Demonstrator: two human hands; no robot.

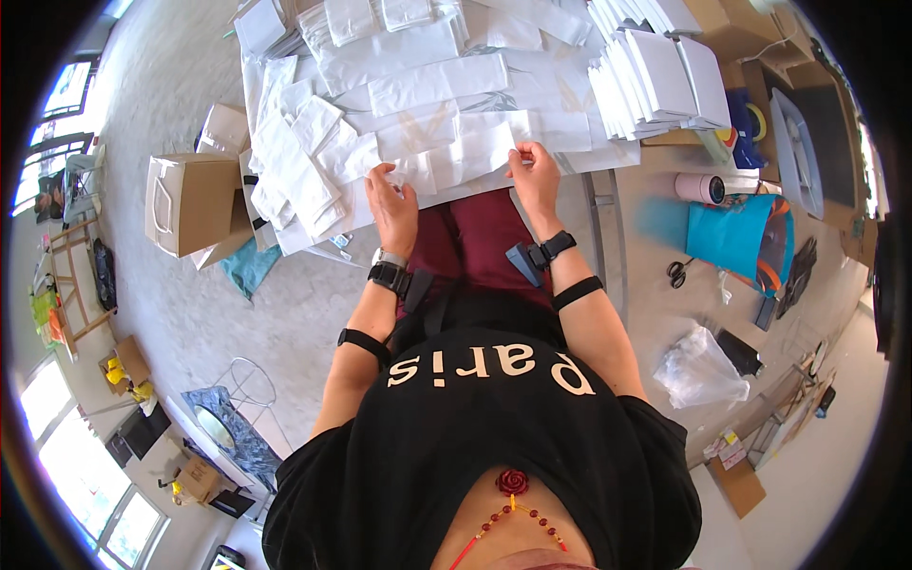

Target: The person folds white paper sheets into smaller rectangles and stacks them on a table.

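A long, thin white plastic bag (465, 155) lies spread along the near edge of the table, between my two hands. My right hand (538, 185) pinches the near edge of this bag by its right end, thumb against fingers. At the bag's left end, my left hand (391, 211) rests with fingers bent and thumb held apart from them; I see nothing gripped in it. Left of that hand lies a loose heap of folded white bags (302, 171). Farther back, another flat white bag (439, 84) is stretched out across the table.
A patterned cloth (560, 95) covers the table (622, 155). Stacks of white folded packets (655, 81) stand at its right corner. Cardboard boxes (190, 204) sit on the left. To the right are a pink cylinder (698, 187), a turquoise bag (736, 237) and black scissors (677, 273).
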